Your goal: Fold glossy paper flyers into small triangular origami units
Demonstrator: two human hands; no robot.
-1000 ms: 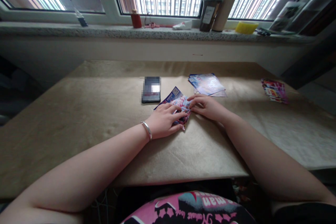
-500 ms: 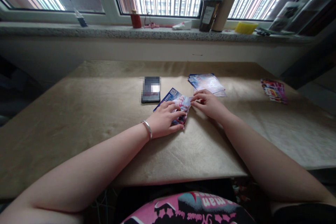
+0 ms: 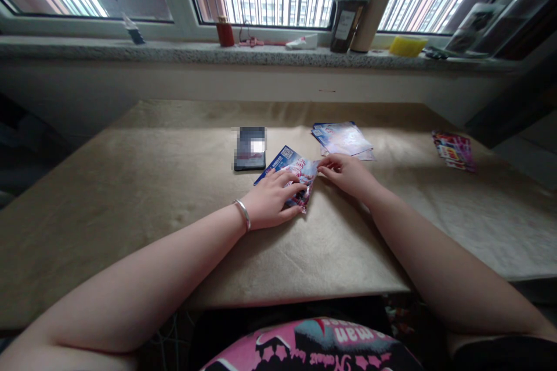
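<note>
A blue and pink printed sheet [image 3: 288,156] with a QR code lies slanted on the table in front of me. My left hand [image 3: 275,196], a silver bangle at its wrist, rests on it with fingers spread, covering part of the print. At the sheet's right corner, my right hand [image 3: 337,171] has thumb and fingertips pinched together on the edge. Just beyond that hand is a small pile of similar blue printed sheets [image 3: 346,138], loosely overlapped. A dark phone-like object [image 3: 249,156], partly pixelated, lies beyond the left hand.
Several red and pink cards [image 3: 455,152] lie fanned at the right of the cloth-covered table [image 3: 130,185]. Along the stone windowsill [image 3: 174,53] stand a red bottle [image 3: 225,32], a dark lidded container [image 3: 347,23] and a yellow block [image 3: 408,46].
The fingers of my right hand have drawn closer together at the sheet's corner, and that hand is slightly lower. My left hand has shifted very slightly left on the sheet.
</note>
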